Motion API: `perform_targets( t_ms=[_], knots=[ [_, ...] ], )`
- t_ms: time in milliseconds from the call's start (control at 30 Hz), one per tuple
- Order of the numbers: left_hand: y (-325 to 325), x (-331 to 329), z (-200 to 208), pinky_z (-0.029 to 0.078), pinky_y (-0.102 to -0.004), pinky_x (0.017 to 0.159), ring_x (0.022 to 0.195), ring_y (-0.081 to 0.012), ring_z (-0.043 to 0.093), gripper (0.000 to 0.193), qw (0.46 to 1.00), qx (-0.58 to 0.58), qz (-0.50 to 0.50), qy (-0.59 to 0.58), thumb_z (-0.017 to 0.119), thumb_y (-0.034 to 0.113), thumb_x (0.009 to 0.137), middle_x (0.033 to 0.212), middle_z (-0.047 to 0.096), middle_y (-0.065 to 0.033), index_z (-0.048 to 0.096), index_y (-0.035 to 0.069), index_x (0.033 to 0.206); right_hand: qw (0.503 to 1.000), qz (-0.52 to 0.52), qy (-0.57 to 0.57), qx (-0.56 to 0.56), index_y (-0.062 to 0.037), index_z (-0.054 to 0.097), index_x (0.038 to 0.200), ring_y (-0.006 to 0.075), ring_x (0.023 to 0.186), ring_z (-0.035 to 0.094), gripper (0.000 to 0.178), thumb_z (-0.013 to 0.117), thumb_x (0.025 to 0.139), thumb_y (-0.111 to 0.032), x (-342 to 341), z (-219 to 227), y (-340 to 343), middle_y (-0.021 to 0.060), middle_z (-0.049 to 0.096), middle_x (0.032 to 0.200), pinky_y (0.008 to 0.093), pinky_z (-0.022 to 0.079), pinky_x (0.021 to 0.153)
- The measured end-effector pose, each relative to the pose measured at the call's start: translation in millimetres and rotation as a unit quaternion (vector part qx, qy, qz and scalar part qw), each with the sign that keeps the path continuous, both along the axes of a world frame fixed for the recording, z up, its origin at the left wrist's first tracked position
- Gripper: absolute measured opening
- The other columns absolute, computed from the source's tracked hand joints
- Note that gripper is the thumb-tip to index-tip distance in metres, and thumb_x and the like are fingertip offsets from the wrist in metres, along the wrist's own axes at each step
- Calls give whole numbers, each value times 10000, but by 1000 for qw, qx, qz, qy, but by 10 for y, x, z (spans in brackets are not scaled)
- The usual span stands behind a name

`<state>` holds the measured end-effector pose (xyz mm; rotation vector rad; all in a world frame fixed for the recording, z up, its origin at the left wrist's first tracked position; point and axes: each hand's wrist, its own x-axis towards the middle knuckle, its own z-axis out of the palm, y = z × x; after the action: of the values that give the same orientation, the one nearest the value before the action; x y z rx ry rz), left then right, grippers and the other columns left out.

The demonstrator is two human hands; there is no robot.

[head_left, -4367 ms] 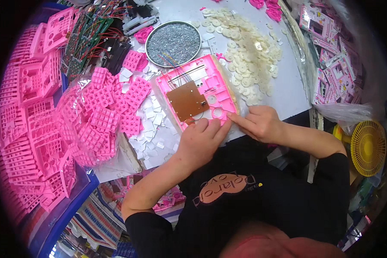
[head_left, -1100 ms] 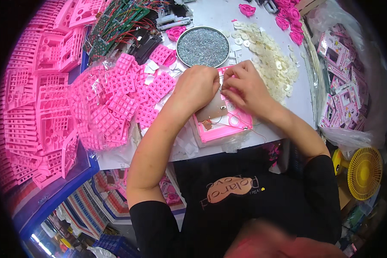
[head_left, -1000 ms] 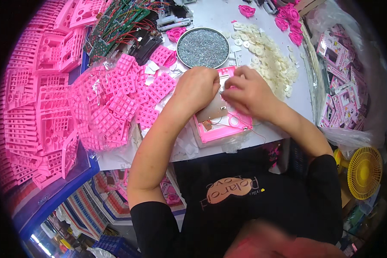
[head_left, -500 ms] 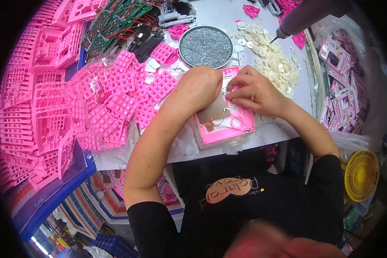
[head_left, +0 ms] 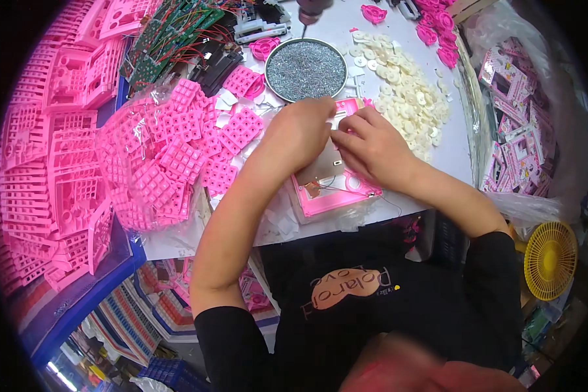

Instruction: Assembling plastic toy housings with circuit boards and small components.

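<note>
Both hands met over the flat pink plastic casing (head_left: 333, 189) near the white counter's (head_left: 457, 150) front edge: the left hand (head_left: 300, 130) curled down on its upper part, the right hand (head_left: 372, 147) pinching there, contents unclear. The round metal dish of screws (head_left: 305, 69) sat just beyond, cream discs (head_left: 405, 91) crowding the right

Pink plastic housing (head_left: 330, 196), flat on white table, inner side up

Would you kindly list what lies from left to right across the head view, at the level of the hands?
Stacked pink plastic frames → bag of pink keypads → left hand → right hand → pile of white discs → packaged pink toys.
</note>
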<state>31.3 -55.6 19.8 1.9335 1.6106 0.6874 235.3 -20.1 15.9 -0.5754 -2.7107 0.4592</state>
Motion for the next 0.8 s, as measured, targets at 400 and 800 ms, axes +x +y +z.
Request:
perform_targets(
  t_ms=[400,800],
  knots=[
    [-218,-241,-162,481,-421,799,872,-273,660,204,971,82,224,11,769,244,836,903,703,-110,754,53,906,996,63,50,-27,-60,731,986,291,1008,602,187,726,803,-100,131,90,135,83,654,1011,387,526,842],
    [-471,101,-30,379,-412,895,976,-257,617,112,975,175,134,13,746,149,817,981,670,-63,696,104,906,997,39,25,-62,-56,706,967,272,943,609,172,746,801,-81,53,123,252,76,632,990,388,540,787]
  ],
)
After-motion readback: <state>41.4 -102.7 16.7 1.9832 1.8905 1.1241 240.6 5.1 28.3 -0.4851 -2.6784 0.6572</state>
